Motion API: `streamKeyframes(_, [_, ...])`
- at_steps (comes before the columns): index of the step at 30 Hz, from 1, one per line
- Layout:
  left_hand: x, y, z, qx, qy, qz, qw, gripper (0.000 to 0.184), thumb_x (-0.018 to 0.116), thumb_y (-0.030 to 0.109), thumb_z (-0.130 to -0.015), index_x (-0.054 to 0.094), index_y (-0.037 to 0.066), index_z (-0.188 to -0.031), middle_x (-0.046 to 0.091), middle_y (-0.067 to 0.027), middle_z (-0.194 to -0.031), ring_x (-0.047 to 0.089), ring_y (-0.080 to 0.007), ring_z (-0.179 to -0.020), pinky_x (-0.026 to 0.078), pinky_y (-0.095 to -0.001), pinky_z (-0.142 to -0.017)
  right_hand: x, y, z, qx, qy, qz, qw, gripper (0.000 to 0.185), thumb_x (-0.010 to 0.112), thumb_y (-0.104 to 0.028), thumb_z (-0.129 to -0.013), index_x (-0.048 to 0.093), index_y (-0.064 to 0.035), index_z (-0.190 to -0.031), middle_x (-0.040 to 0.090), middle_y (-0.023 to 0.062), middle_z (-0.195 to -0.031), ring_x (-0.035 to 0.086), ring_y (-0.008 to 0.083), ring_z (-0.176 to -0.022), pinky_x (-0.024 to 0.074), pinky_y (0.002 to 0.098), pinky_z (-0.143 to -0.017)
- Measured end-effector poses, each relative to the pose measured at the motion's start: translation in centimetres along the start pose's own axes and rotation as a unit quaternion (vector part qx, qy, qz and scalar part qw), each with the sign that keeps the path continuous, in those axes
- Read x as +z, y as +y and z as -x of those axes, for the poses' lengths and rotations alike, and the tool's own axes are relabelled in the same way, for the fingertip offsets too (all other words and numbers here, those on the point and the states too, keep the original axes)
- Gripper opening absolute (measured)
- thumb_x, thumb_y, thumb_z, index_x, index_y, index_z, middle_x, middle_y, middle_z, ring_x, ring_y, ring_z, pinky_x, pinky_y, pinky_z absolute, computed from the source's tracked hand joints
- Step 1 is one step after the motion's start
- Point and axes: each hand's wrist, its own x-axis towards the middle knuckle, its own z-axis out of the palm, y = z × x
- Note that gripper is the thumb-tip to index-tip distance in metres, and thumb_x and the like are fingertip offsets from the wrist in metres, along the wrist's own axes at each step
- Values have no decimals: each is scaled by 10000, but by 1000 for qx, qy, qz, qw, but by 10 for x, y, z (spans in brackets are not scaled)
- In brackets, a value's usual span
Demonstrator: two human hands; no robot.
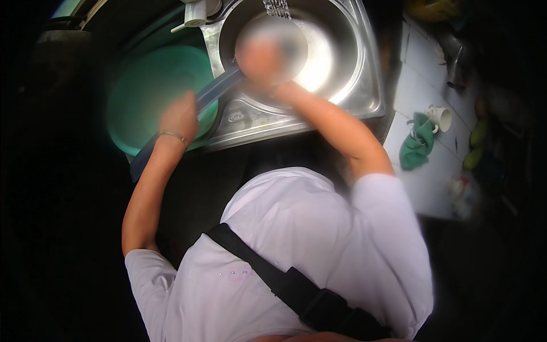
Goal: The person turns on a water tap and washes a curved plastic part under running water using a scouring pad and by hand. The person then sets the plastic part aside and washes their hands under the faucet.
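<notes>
Slanting up to the near-left part of the sink [259, 124], a long blue-grey strip [219, 88] links both hands, and that's where the action sits! Left hand [181, 119], just left of the sink: the fingers look curled round the strip's lower stretch, though blur softens the detail. Right hand [263, 61], over the sink's bowl, is at the strip's upper end; haze hides its fingers, so whether they pinch, press or spread, I cannot tell.

Why this slant? Probably it brings the upper end over the bowl, near the running water [277, 8] at the sink's far side, so drips can fall inside. The left hand seems to steady the length. And look left of the sink: a wide green basin [125, 108] sits right beside it, behind the left hand in this view, perhaps parked there for easy reach.

Now the surroundings! Shiny steel all round, glare bouncing off the bowl's floor. At the sink's far-left corner, a white fitting [195, 12]. Right of the sink, a white tiled counter [424, 191] bears a crumpled green cloth [417, 145] right by a white cup [437, 117], upright or tipped, hard to say. Past the counter, the room drops into murk.
</notes>
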Motion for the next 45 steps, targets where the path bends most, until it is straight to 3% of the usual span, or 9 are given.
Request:
streamKeyframes(3, [-8,-6,7,20,41,-15,999,384,525,-9,-730,480,-10,-1112,590,-205,-825,593,-360,-794,483,-440,-703,18,85,-5,23,-34,58,997,254,442,-287,-862,549,-59,-899,564,151,-910,533,338,-917,414,543,-835])
streamKeyframes(10, [-11,3,25,30,92,-63,993,444,743,274,-669,503,9,-932,563,-172,-820,567,-325,-783,471,-398,-694,25,85,6,299,4,-360,884,303,480,-291,-855,533,2,-909,589,210,-951,573,379,-822,470,414,-760])
streamKeyframes(17, [-4,2,21,-5,64,-54,996,454,770,323,-650,513,15,-864,572,-165,-822,578,-314,-771,474,-381,-691,96,104,10,136,66,-68,986,266,465,-257,-842,514,0,-895,549,226,-908,511,401,-905,405,471,-839])
streamKeyframes(22, [-9,13,17,-13,47,-52,997,441,772,315,-645,522,16,-851,577,-163,-831,584,-313,-778,476,-380,-690,25,-17,14,-81,113,-46,989,194,499,-260,-845,501,-66,-850,508,143,-790,506,320,-882,304,565,-945])
streamKeyframes(29, [-11,18,22,-11,64,-57,996,438,780,308,-633,521,17,-833,569,-156,-816,573,-314,-778,470,-386,-686,18,85,0,240,-15,-144,960,318,458,-278,-850,550,16,-927,567,230,-958,571,390,-846,472,463,-775])
streamKeyframes(34, [-12,14,24,-19,74,-66,995,475,782,354,-614,508,23,-815,558,-143,-798,569,-305,-769,462,-384,-664,-27,52,5,441,10,-517,734,319,423,-306,-896,513,-30,-1027,557,119,-935,609,238,-804,554,454,-621])
streamKeyframes(37, [-9,14,26,-24,87,-83,992,497,778,392,-600,499,34,-801,551,-132,-783,571,-293,-760,463,-375,-657,-39,54,4,445,-6,-586,677,322,422,-314,-900,493,-49,-1069,567,92,-935,605,207,-800,558,411,-637])
streamKeyframes(41, [-7,14,27,-14,97,-83,992,509,775,418,-586,495,46,-790,547,-124,-771,575,-284,-740,466,-375,-645,-42,57,4,421,11,-600,680,340,473,-324,-890,496,-29,-1059,582,97,-901,609,189,-743,557,372,-584])
streamKeyframes(45, [-2,14,26,-24,89,-73,993,512,776,410,-596,494,43,-814,554,-122,-774,580,-290,-722,473,-384,-631,-31,44,1,374,53,-476,794,338,557,-280,-852,501,24,-987,584,124,-822,584,174,-576,510,302,-423])
